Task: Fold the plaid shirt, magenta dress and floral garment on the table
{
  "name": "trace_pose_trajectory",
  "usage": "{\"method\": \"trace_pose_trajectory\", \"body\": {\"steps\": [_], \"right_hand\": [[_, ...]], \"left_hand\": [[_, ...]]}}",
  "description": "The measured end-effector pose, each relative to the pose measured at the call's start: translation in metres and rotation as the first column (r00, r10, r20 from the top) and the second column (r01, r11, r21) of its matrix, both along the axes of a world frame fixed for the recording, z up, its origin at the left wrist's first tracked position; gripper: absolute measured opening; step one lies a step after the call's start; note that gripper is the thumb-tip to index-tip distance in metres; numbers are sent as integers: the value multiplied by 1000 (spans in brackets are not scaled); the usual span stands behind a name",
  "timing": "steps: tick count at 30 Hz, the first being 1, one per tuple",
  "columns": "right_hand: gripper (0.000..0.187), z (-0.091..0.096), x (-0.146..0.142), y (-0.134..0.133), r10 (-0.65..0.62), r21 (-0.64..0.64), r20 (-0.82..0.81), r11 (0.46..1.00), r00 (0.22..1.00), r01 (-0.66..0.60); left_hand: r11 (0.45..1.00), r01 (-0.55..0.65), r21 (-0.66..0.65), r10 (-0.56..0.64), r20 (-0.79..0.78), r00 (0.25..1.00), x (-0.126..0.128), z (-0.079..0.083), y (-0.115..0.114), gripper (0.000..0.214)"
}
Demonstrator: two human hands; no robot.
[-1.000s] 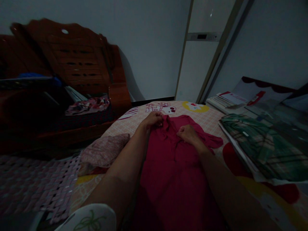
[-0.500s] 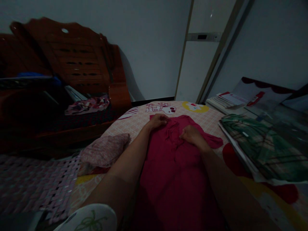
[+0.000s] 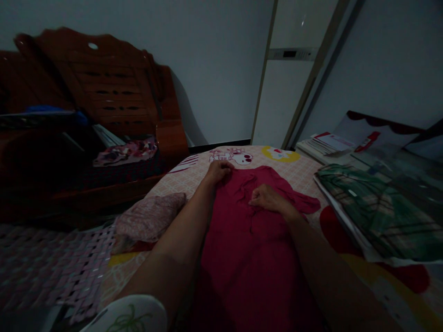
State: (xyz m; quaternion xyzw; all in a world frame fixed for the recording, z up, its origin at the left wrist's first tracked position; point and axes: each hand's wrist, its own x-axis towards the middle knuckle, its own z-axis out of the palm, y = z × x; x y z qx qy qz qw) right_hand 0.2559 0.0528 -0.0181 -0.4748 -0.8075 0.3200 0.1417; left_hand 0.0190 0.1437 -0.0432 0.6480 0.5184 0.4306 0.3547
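Observation:
A dark red garment (image 3: 249,249) lies spread along the patterned bed sheet (image 3: 197,173) in front of me. My left hand (image 3: 217,171) rests on the garment's far left corner, fingers curled on the cloth. My right hand (image 3: 265,198) lies near the garment's upper middle, fingers bent and pinching the fabric. A short sleeve (image 3: 306,201) sticks out to the right of my right hand.
A folded pinkish cloth (image 3: 148,220) lies at the left bed edge. A green plaid garment (image 3: 377,216) lies on papers at the right, with stacked papers (image 3: 325,143) behind. A dark wooden bench (image 3: 104,106) with clutter stands left, and a woven mat (image 3: 44,267) covers the floor.
My left hand slid a little left along the garment's top edge. My right hand drew back toward me over the cloth, and the collar area now lies flatter.

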Motion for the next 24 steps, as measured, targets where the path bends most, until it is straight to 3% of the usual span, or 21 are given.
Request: {"method": "trace_pose_trajectory", "body": {"steps": [3,6,9,11,13,15,17,19,21,24], "right_hand": [[16,8,8,-2,11,-150,-13,989,1000,-13],[14,17,18,-5,55,-339,-3,939,998,-53],[16,18,22,-5,61,-407,8,912,998,-52],[23,12,21,-1,-17,-374,-43,928,999,0],[25,2,18,6,-192,-255,-154,955,969,148],[21,-9,15,14,-337,-96,-272,941,901,324],[15,-19,15,22,-358,69,-354,911,864,406],[13,-28,16,28,-310,184,-412,893,857,411],[17,-35,17,32,-276,188,-478,895,834,404],[21,-40,16,35,-310,33,-580,915,754,402]], "left_hand": [[999,-33,16,34,-42,999,-2,-1,-1,21],[1000,-4,9,5,-110,994,-3,-3,0,21],[1000,14,-2,-14,-176,984,-2,-4,1,23],[1000,0,27,6,-226,974,0,-3,2,24],[996,-8,89,31,-267,963,3,-2,2,24],[993,5,121,29,-277,960,8,0,1,26],[993,33,117,-2,-252,968,13,3,-2,27],[990,97,106,-73,-207,976,19,11,-5,28],[968,232,95,-214,-163,963,26,21,-10,26],[878,474,57,-462,-150,874,38,35,-18,24]]}}
